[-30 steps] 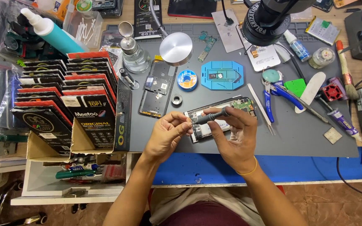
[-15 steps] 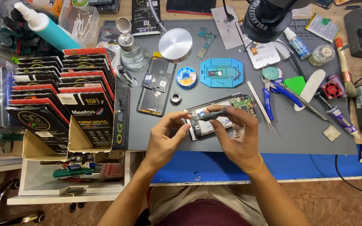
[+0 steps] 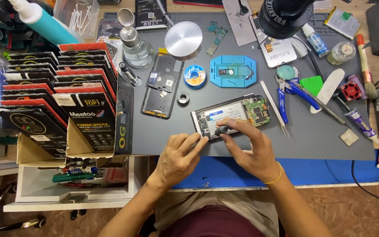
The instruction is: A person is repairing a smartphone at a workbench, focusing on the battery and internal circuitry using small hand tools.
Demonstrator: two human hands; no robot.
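Observation:
An opened phone (image 3: 231, 115) lies on the grey work mat (image 3: 312, 136), its green circuit board showing at the right end. My right hand (image 3: 251, 149) grips a small dark screwdriver (image 3: 221, 130) over the phone's lower left part. My left hand (image 3: 178, 158) rests at the mat's front edge, with its fingertips touching the phone's lower left corner. A second opened phone back (image 3: 161, 90) lies to the upper left.
A cardboard box of black and red packages (image 3: 62, 105) stands at the left. On the mat are a solder reel (image 3: 194, 76), a blue jig (image 3: 233, 71), blue pliers (image 3: 292, 94), tweezers (image 3: 273, 105), a glass dispenser bottle (image 3: 136, 46) and a microscope head (image 3: 286, 15).
Both hands have come down toward the phone's lower left corner. The screwdriver, earlier held level between both hands, is now in my right hand alone, over the phone.

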